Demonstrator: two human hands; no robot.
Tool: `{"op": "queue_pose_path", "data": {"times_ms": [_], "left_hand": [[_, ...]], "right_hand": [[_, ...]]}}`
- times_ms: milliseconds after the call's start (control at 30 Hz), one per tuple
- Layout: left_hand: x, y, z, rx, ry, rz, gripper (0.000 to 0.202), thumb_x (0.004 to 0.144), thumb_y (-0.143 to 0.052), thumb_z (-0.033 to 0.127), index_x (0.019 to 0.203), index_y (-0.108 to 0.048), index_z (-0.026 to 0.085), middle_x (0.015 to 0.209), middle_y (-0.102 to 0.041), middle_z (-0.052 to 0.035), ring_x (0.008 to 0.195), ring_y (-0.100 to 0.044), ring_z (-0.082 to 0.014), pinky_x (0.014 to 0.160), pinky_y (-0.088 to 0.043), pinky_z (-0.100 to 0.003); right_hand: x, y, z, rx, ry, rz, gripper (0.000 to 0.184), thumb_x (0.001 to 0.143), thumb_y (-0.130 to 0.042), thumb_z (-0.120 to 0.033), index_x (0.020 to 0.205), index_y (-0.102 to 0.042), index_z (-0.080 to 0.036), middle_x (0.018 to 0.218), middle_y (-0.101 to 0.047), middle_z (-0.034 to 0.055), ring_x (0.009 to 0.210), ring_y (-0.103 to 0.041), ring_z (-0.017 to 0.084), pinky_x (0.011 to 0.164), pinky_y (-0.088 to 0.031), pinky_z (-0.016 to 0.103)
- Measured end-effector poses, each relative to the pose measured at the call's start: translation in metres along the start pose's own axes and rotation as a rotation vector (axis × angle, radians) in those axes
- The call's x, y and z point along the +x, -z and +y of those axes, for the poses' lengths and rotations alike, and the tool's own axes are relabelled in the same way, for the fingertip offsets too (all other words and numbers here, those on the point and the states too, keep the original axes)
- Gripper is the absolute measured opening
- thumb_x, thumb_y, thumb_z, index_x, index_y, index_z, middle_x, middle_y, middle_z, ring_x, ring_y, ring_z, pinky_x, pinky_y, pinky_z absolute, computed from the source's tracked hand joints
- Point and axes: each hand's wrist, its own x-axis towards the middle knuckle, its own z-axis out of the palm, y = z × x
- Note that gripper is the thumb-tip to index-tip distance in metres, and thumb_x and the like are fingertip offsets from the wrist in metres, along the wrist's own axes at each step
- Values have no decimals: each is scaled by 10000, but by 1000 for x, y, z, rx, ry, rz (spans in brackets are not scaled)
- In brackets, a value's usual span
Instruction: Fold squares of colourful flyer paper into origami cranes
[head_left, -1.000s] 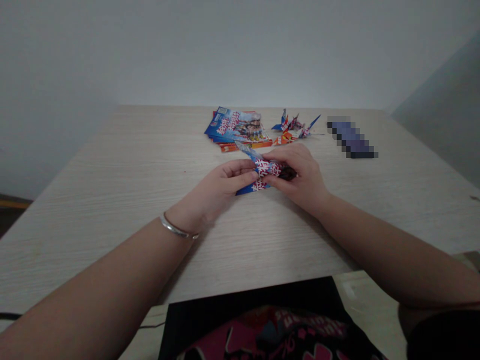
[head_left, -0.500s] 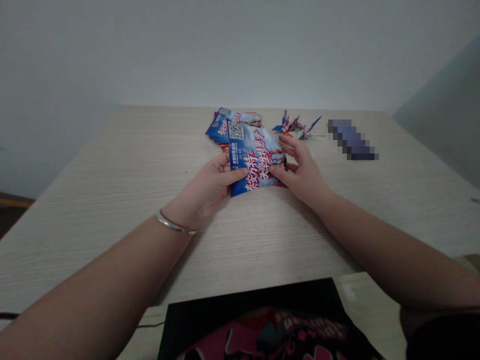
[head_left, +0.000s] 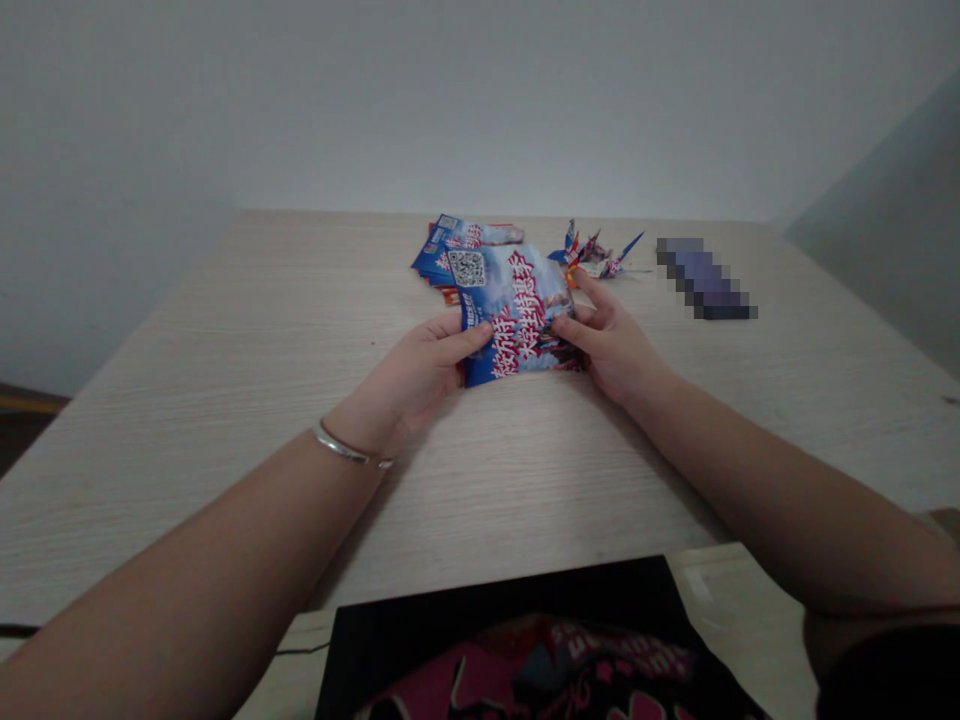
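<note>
A blue printed flyer (head_left: 517, 300) with a QR code and red-and-white Chinese lettering is held up over the table between my two hands. My left hand (head_left: 431, 360) pinches its left edge, thumb on the printed face and fingers behind. On the right edge, my right hand (head_left: 611, 335) grips with the thumb in front; the index finger is extended along the side and the other fingers are partly hidden. Just behind the flyer lies a stack of similar flyers (head_left: 442, 250), partly covered by it. Several folded paper cranes (head_left: 596, 255) sit beyond my right hand.
A pixelated dark purple flat object (head_left: 709, 280) lies at the back right of the pale wood-grain table (head_left: 247, 400). The wall (head_left: 480, 110) rises behind the table's far edge. Close to my body are a black flat panel (head_left: 495, 595) and a patterned dark cloth (head_left: 540, 670).
My right hand has shifted slightly right along the flyer, its index finger now straighter. The flyer has tilted a little, and its upper left corner has moved left.
</note>
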Motion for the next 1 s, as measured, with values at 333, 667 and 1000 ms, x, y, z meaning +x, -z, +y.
{"op": "queue_pose_path", "data": {"times_ms": [333,667,1000], "left_hand": [[4,10,1,232,-241,343,441,790,-797,197,1140,-533,246,789,-687,39,672,-660,-131,646,-545,-270],[9,14,-1,523,-343,165,247,749,-820,228,933,-663,179,894,-704,-10,819,-630,-146,798,-503,-287],[1,15,4,932,-718,295,36,819,-802,273,819,-767,267,988,-645,-38,996,-583,-220,967,-477,-392]], "right_hand": [[6,7,4,-125,98,-3,849,745,-791,-655,1444,-444,-319,1245,-755,72,951,-770,269,783,-666,493],[4,7,10,-164,26,2,1050,780,-790,-569,1608,-228,-252,974,-791,31,906,-760,245,870,-646,476],[-3,8,-4,-752,565,114,824,817,-755,-580,1534,-412,-364,1652,-339,128,1501,-377,396,1038,-535,612]]}}
